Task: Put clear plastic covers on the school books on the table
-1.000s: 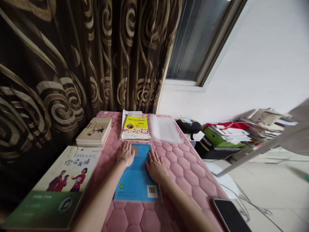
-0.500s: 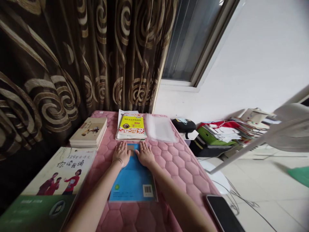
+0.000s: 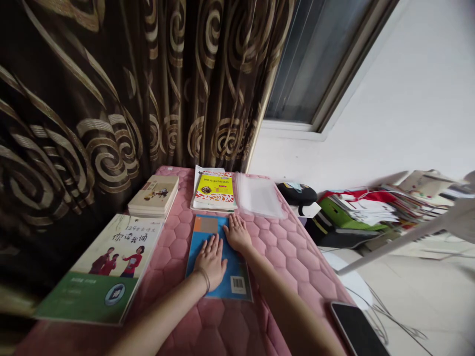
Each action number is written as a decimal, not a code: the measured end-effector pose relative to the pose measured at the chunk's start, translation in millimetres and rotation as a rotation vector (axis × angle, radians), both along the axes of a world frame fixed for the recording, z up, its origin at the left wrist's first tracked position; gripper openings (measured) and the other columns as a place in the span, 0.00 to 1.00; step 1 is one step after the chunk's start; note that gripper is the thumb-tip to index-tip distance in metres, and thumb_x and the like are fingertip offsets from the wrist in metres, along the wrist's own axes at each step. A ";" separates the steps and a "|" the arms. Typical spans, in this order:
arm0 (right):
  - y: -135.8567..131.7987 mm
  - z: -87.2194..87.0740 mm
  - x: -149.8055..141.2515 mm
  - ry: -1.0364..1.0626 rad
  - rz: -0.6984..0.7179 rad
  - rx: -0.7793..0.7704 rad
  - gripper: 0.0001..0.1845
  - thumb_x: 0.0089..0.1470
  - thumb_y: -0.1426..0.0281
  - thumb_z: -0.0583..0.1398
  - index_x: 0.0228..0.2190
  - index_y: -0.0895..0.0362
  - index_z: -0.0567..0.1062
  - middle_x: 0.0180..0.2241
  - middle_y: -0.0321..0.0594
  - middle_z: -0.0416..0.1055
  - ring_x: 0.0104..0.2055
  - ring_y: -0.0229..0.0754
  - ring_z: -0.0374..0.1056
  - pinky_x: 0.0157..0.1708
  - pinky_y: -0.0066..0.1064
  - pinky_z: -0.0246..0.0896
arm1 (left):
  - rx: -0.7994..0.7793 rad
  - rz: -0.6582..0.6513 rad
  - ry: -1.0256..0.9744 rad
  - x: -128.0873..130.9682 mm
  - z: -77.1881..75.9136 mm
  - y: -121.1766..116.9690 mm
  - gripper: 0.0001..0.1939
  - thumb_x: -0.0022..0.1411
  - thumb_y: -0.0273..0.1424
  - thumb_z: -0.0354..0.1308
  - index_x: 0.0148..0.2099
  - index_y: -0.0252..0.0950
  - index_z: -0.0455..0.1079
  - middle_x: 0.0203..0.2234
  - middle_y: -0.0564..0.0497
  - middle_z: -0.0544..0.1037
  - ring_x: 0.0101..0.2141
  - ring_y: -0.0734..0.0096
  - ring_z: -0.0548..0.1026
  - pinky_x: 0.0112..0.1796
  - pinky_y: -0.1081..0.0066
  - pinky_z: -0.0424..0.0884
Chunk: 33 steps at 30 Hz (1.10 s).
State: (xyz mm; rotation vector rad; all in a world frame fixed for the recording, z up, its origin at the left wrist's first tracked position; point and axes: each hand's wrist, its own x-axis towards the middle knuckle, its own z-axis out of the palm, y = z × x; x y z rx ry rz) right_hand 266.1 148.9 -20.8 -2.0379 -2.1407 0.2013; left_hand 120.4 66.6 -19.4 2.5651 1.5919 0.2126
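Observation:
A blue book (image 3: pixel 226 283) lies flat on the pink quilted surface (image 3: pixel 230 324) in front of me, its barcode at the lower right corner. My left hand (image 3: pixel 211 259) rests palm down on the middle of its cover, fingers stretched out, a bracelet at the wrist. At the book's upper right edge my right hand (image 3: pixel 236 233) also lies flat with its fingers out. Just beyond are a yellow-covered book (image 3: pixel 215 185) on a small pile and a stack of clear plastic sleeves (image 3: pixel 260 197).
On the left lie a large green-and-white book (image 3: pixel 100 269) and a stack of beige books (image 3: pixel 154 195). A phone (image 3: pixel 356 326) sits at the right edge. A black case (image 3: pixel 297 193), piled papers (image 3: pixel 356 210) and a white stand (image 3: pixel 393 244) are farther right. A patterned curtain (image 3: pixel 178 99) hangs behind.
My left hand has slid from the book's top left edge down toward its middle. My right hand stays near the upper right edge. The whole view has shifted slightly.

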 end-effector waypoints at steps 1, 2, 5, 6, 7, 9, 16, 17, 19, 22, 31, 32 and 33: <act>-0.2 -0.2 0.4 -0.002 0.003 0.002 0.35 0.65 0.58 0.41 0.64 0.69 0.48 0.67 0.50 0.40 0.69 0.48 0.35 0.65 0.44 0.30 | 0.028 -0.032 -0.004 -9.1 -5.8 -12.7 0.32 0.66 0.38 0.41 0.68 0.30 0.48 0.67 0.42 0.46 0.66 0.58 0.47 0.63 0.56 0.48; -0.1 -0.3 0.9 -0.005 0.007 0.003 0.35 0.65 0.58 0.41 0.64 0.69 0.48 0.67 0.50 0.40 0.69 0.48 0.35 0.65 0.44 0.30 | 0.068 -0.054 -0.006 -20.0 -11.3 -23.4 0.31 0.66 0.37 0.41 0.68 0.31 0.48 0.67 0.43 0.47 0.66 0.58 0.48 0.63 0.56 0.48; 2.2 2.0 2.7 -0.016 0.008 -0.005 0.35 0.65 0.58 0.41 0.64 0.69 0.47 0.67 0.51 0.39 0.69 0.47 0.34 0.65 0.44 0.31 | 0.161 -0.042 -0.001 -52.5 -22.9 -42.2 0.31 0.66 0.36 0.42 0.69 0.35 0.48 0.67 0.45 0.50 0.65 0.60 0.51 0.62 0.57 0.52; 3.0 4.1 2.7 -0.019 0.005 -0.013 0.35 0.65 0.58 0.41 0.64 0.68 0.47 0.67 0.51 0.39 0.69 0.47 0.34 0.65 0.45 0.31 | 0.182 -0.025 -0.001 -60.0 -24.7 -44.7 0.30 0.66 0.36 0.43 0.68 0.36 0.48 0.67 0.45 0.51 0.65 0.60 0.52 0.62 0.57 0.52; 2.9 6.8 1.6 -0.022 -0.001 -0.022 0.35 0.65 0.58 0.41 0.64 0.68 0.47 0.67 0.51 0.39 0.69 0.47 0.34 0.65 0.46 0.31 | 0.196 -0.008 -0.001 -65.1 -25.6 -45.9 0.30 0.66 0.35 0.43 0.68 0.36 0.49 0.66 0.46 0.51 0.64 0.60 0.53 0.62 0.57 0.53; -2.6 12.9 -5.2 -0.035 -0.026 -0.026 0.34 0.65 0.59 0.41 0.64 0.68 0.48 0.67 0.52 0.38 0.69 0.49 0.34 0.65 0.49 0.30 | 0.207 0.019 0.000 -68.5 -25.5 -46.3 0.30 0.65 0.35 0.43 0.68 0.36 0.50 0.66 0.46 0.51 0.64 0.59 0.53 0.62 0.57 0.54; -96.6 6.8 -66.0 0.043 0.290 0.075 0.31 0.66 0.61 0.40 0.64 0.64 0.53 0.66 0.48 0.42 0.69 0.48 0.35 0.65 0.47 0.36 | 0.207 0.006 0.046 -63.1 -24.2 -45.7 0.28 0.63 0.32 0.43 0.65 0.33 0.57 0.65 0.45 0.56 0.64 0.58 0.54 0.62 0.57 0.53; -111.0 3.5 -68.8 0.059 0.322 0.086 0.30 0.66 0.61 0.39 0.64 0.63 0.53 0.66 0.47 0.42 0.69 0.47 0.34 0.66 0.46 0.36 | 0.211 0.003 0.049 -63.6 -24.6 -45.7 0.29 0.63 0.30 0.43 0.65 0.33 0.57 0.65 0.45 0.56 0.64 0.59 0.54 0.62 0.57 0.53; -131.9 -1.5 -63.5 0.070 0.308 0.110 0.31 0.66 0.59 0.40 0.64 0.63 0.53 0.66 0.47 0.42 0.69 0.47 0.35 0.66 0.45 0.37 | 0.218 0.012 0.049 -64.8 -24.9 -45.4 0.29 0.63 0.30 0.43 0.66 0.34 0.55 0.65 0.46 0.55 0.64 0.60 0.54 0.62 0.58 0.53; -143.8 -5.3 -36.6 0.051 0.236 0.131 0.32 0.65 0.58 0.42 0.63 0.65 0.54 0.66 0.49 0.42 0.69 0.48 0.37 0.66 0.45 0.39 | 0.219 0.018 0.031 -65.9 -23.6 -44.7 0.29 0.65 0.34 0.41 0.67 0.34 0.53 0.66 0.46 0.53 0.64 0.59 0.54 0.61 0.57 0.54; -143.8 -21.7 0.3 -0.001 0.190 0.205 0.32 0.65 0.59 0.42 0.63 0.66 0.55 0.65 0.52 0.46 0.68 0.52 0.41 0.64 0.49 0.44 | 0.090 0.135 -0.013 -63.7 1.8 -50.2 0.26 0.66 0.34 0.41 0.65 0.38 0.57 0.64 0.45 0.58 0.62 0.55 0.58 0.58 0.53 0.57; -143.7 -23.6 -0.4 -0.003 0.190 0.213 0.32 0.65 0.59 0.43 0.63 0.66 0.55 0.65 0.52 0.46 0.68 0.52 0.41 0.64 0.49 0.44 | 0.074 0.184 -0.030 -64.4 6.3 -50.8 0.25 0.66 0.33 0.42 0.64 0.37 0.59 0.63 0.43 0.61 0.59 0.54 0.62 0.56 0.54 0.60; -143.5 -25.4 -0.9 -0.004 0.190 0.219 0.32 0.65 0.59 0.43 0.63 0.66 0.55 0.65 0.52 0.47 0.67 0.52 0.42 0.64 0.49 0.45 | 0.054 0.229 -0.051 -65.7 10.7 -51.1 0.24 0.65 0.32 0.44 0.62 0.36 0.62 0.60 0.41 0.64 0.56 0.54 0.66 0.53 0.55 0.63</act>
